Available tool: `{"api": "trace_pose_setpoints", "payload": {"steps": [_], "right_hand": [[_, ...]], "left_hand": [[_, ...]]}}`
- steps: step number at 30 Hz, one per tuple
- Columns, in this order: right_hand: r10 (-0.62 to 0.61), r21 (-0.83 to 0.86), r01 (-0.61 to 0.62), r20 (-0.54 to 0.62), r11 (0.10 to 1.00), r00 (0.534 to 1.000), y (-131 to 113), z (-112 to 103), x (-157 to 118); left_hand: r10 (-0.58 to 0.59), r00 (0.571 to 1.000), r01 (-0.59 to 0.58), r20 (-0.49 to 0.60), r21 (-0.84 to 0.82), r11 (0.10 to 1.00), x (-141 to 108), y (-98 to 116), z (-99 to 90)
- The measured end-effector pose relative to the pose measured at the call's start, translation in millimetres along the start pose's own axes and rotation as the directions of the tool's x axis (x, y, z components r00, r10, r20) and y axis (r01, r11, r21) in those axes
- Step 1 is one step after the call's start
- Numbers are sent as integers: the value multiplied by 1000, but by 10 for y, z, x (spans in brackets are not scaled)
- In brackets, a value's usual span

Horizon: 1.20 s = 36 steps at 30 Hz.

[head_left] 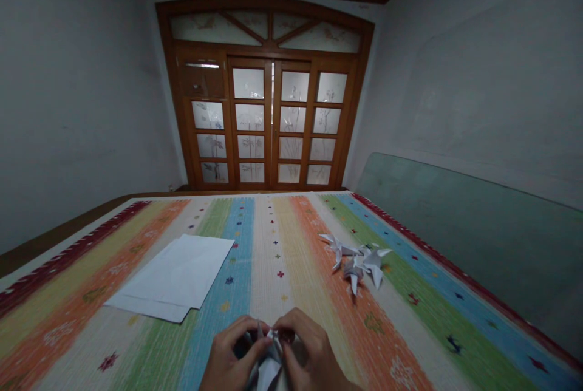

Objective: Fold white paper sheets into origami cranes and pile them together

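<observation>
I see the left hand (232, 351) pinching a small folded paper (269, 371) between thumb and forefinger, while the right hand (312, 351) pinches its other side the same way. The paper sits low in my view, between the hands, above the striped tablecloth (266, 257). Beyond, I have white sheets (175, 275) lying leftward and a cluster of paper birds (359, 262) rightward.

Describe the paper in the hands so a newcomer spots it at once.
Find the striped cloth, then drop to the bottom middle of the view. There the left hand and right hand pinch a small folded paper. Unlike the flat paper ahead to the left and the pointed cluster ahead to the right, it is held.
</observation>
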State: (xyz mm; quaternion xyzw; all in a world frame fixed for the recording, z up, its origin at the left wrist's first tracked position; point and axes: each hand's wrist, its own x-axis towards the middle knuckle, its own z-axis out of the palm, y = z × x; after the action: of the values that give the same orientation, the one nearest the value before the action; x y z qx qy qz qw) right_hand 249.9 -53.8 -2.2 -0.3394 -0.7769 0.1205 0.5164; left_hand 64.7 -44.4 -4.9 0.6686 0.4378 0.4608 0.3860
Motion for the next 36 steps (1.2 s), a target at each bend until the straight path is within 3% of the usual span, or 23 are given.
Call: {"api": "trace_pose_setpoints", "payload": {"steps": [13, 18, 24, 32, 36], "right_hand": [[133, 5, -134, 93, 991, 987, 7, 2, -46], [148, 68, -157, 121, 985, 982, 36, 37, -63], [298, 72, -307, 115, 949, 948, 123, 61, -145], [305, 158, -360, 289, 920, 907, 140, 72, -124], [297, 196, -355, 270, 914, 916, 134, 80, -115]], "left_hand": [[29, 999, -31, 35, 57, 998, -9, 32, 24], [43, 999, -42, 19, -24, 999, -3, 30, 24], [61, 996, -47, 66, -199, 979, -10, 53, -17], [62, 989, -20, 135, -292, 956, 20, 48, -69], [40, 990, 0, 139, -278, 961, 23, 33, -64]]}}
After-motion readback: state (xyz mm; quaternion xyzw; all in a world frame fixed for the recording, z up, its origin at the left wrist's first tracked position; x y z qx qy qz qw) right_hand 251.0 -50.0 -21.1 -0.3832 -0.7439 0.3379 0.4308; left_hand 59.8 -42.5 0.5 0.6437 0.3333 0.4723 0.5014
